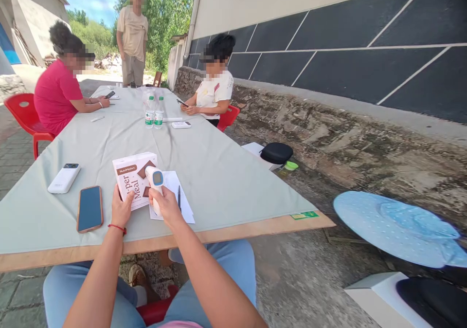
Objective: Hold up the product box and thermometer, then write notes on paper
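My left hand (122, 206) grips the lower left corner of a white and brown meal box (126, 172), which is tilted up above the table with its printed front toward me. Wrapped round the handle of a white infrared thermometer (154, 176) is my right hand (166, 205); its small screen faces me. The thermometer's head is in front of the box's right edge; whether they touch I cannot tell. Beneath my right hand lie white paper sheets (186, 211) with a dark pen (179, 198) on them.
A phone (90, 209) and a white power bank (64, 178) lie left on the cloth-covered table (233, 187). Two water bottles (149, 112) stand farther back. Two people sit at the sides, another stands at the far end. A blue dotted hat (394, 226) is at right.
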Tool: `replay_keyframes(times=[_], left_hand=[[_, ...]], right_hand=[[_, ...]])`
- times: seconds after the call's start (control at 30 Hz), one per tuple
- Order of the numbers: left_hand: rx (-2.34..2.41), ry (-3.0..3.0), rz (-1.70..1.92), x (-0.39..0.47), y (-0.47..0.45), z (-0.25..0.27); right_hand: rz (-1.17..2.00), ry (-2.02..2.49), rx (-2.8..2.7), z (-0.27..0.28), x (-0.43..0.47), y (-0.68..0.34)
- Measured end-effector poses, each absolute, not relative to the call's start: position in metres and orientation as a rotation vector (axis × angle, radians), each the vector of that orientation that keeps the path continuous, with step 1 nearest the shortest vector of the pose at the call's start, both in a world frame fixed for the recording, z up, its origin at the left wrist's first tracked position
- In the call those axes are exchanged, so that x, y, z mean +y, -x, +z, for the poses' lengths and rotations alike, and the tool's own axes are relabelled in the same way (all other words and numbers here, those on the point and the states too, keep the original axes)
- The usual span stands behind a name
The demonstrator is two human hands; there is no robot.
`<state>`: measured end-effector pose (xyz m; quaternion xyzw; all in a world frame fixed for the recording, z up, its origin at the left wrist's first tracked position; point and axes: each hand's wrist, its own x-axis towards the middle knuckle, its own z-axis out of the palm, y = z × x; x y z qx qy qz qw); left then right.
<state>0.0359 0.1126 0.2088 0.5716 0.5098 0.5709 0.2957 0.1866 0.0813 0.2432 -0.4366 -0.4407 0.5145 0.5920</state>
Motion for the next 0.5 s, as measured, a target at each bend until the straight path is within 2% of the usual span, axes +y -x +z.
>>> replay_keyframes(times=[0.17,0.5], left_hand=[[1.355,-1.501,1.523,0.111,-0.037,0.212],[1.396,-1.514,1.527,0.112,-0.034,0.204]], right_hand=[[1.017,1.146,-1.019,0.247,0.068,-0.201],[0.851,1.243,-1.053,0.256,0.042,-0.247]])
